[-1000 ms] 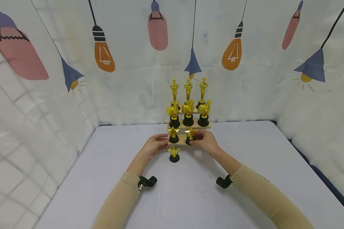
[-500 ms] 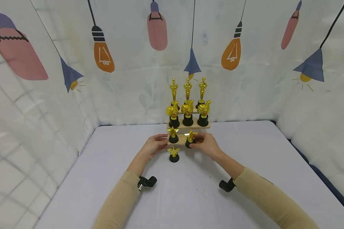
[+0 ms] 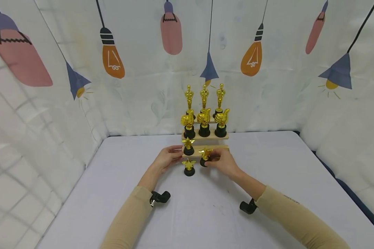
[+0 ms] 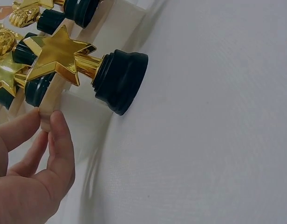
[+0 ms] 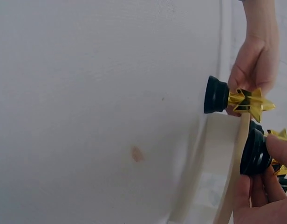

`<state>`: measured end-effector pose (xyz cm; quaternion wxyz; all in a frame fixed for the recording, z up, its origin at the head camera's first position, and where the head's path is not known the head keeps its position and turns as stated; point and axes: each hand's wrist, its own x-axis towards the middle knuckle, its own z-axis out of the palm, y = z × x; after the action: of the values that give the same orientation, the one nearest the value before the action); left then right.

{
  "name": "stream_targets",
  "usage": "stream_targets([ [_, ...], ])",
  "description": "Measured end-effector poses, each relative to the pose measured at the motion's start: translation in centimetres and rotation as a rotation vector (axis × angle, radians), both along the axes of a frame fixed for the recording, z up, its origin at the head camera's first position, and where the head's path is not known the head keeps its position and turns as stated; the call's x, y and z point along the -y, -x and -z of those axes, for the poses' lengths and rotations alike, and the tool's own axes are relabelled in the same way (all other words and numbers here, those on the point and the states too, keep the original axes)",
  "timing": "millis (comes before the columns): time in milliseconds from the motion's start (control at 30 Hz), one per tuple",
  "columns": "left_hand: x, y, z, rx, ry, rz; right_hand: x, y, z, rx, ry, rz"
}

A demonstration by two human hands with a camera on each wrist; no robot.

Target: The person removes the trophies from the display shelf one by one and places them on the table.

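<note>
My left hand [image 3: 168, 158] pinches the left end of the lowest step of a small wooden tiered stand [image 3: 197, 151]; thumb and fingertips close on its edge in the left wrist view. My right hand [image 3: 225, 162] grips a gold star trophy [image 3: 205, 155] by its black base [image 5: 255, 151], in front of that step. On the step's left end stands a second star trophy [image 3: 188, 149]. A third star trophy [image 3: 189, 168] stands upright on the table before the stand, and looms close to my left hand in the left wrist view.
Three gold thumbs-up trophies [image 3: 204, 122] line the middle step. Behind them, three gold figure trophies [image 3: 204, 98] stand on the top step. A white cloth covers the table [image 3: 187, 214]; a lamp-printed curtain [image 3: 137, 97] hangs behind.
My right hand has drawn the star trophy off the lowest step, towards me and slightly left, and its base now sits lower in the head view. The left hand has stayed put.
</note>
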<state>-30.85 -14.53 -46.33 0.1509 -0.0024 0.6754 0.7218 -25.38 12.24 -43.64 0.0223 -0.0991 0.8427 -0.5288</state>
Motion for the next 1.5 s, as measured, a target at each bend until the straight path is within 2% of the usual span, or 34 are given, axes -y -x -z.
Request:
stream_targets([
  [333,0.0,-0.1,0.0,0.005,0.004,-0.004,0.3,-0.4,1.0,-0.009,-0.005,0.01],
  [733,-0.1,-0.2,0.3,0.009,-0.002,-0.002,0.8,-0.8,2.0,0.043,-0.065,0.042],
  [967,-0.1,-0.2,0.2,0.009,-0.004,-0.01,0.9,-0.7,2.5,0.064,-0.068,0.053],
  [1267,-0.1,0.0,0.0,0.016,0.001,-0.013,1.0,-0.2,3.4,0.05,-0.028,0.034],
  [1500,0.0,0.0,-0.1,0.013,0.006,-0.007,1.3,-0.4,3.3,0.065,-0.056,0.061],
])
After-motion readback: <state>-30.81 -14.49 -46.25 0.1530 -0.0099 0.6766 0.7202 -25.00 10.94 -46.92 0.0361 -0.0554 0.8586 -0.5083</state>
